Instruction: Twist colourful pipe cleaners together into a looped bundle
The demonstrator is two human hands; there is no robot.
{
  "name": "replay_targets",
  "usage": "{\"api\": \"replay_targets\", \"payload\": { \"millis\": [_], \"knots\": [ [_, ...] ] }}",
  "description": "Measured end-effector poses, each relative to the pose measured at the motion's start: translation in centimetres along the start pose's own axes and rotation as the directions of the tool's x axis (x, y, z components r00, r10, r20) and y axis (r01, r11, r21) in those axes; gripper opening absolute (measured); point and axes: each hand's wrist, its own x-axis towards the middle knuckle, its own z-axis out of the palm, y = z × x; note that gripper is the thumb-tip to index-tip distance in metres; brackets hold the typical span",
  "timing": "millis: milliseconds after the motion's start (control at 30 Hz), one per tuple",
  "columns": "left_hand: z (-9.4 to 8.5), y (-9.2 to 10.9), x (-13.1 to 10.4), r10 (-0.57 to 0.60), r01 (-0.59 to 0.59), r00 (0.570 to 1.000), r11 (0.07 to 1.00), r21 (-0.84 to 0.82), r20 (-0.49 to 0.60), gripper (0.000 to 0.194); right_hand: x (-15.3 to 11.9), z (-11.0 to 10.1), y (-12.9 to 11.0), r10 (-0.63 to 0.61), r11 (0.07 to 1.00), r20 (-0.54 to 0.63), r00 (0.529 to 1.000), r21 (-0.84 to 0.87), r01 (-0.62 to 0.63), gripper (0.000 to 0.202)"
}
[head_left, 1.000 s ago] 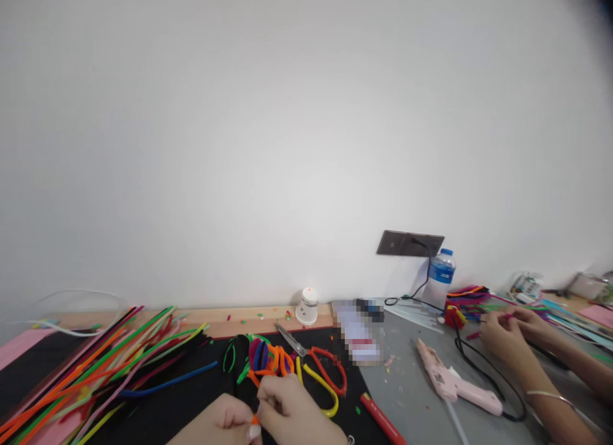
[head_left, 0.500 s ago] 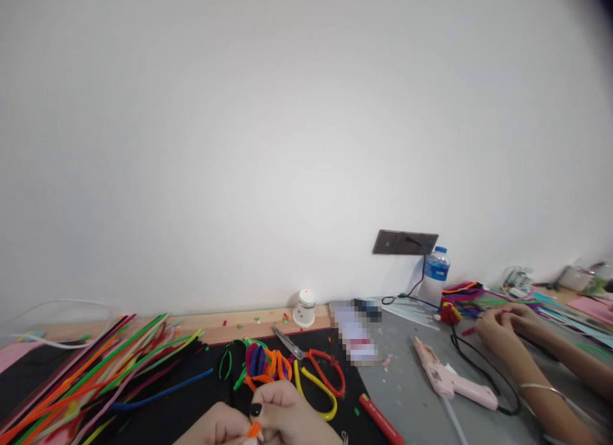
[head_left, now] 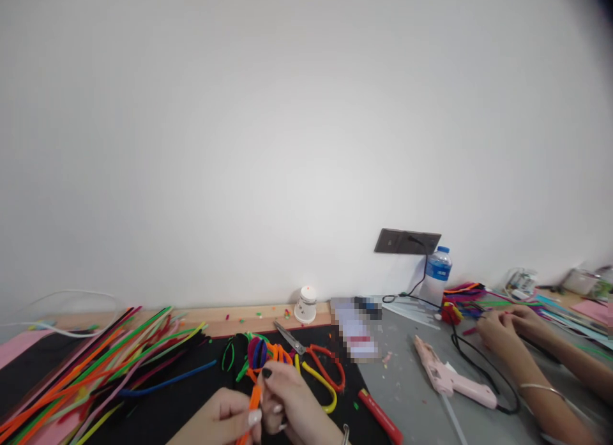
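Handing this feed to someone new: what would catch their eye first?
Likely the bright pipe cleaners spread at the picture's left. Then the orange strip pinched in the left hand at the bottom, the right hand beside it. Farther right, a pink glue gun lies on the gray table.

left fingers (head_left: 239, 424): pinching orange strip (head_left: 255, 398) | right fingers (head_left: 280, 376): just beside | glue gun (head_left: 449, 382): on grey table (head_left: 400, 375)

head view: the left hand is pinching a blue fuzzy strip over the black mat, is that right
Not quite: the colour is wrong. The head view shows the left hand pinching an orange fuzzy strip, not a blue one, over the black mat.
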Motion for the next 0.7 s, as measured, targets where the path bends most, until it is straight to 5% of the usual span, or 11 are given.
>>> {"api": "replay_targets", "payload": {
  "millis": [67,167,300,533,700],
  "knots": [
    [-0.2,0.6,0.2,0.019,-0.047,0.985,0.986,-0.162,-0.174,0.041,0.1,-0.1,-0.2,-0.174,0.974,-0.1,0.98,-0.165,0.156,0.016],
    [-0.9,1.7,0.0,-0.036,-0.111,0.921,0.931,-0.349,-0.388,0.03,0.0,-0.1,-0.5,-0.391,0.803,-0.086,0.916,-0.518,0.295,0.015],
    [-1.8,2.2,-0.3,-0.076,-0.198,0.831,0.885,-0.421,-0.551,0.026,-0.4,0.4,-0.3,-0.425,0.625,0.066,0.903,-0.7,0.346,0.04],
    [-2.1,1.4,-0.1,-0.085,-0.195,0.813,0.892,-0.407,-0.576,0.022,-0.6,1.4,-0.2,-0.544,0.437,0.277,0.792,-0.712,0.55,0.018],
    [-1.5,1.2,0.4,-0.056,-0.143,0.88,0.916,-0.376,-0.472,0.026,-0.5,1.1,0.1,-0.563,0.408,0.282,0.777,-0.723,0.558,0.015]
  ]
}}
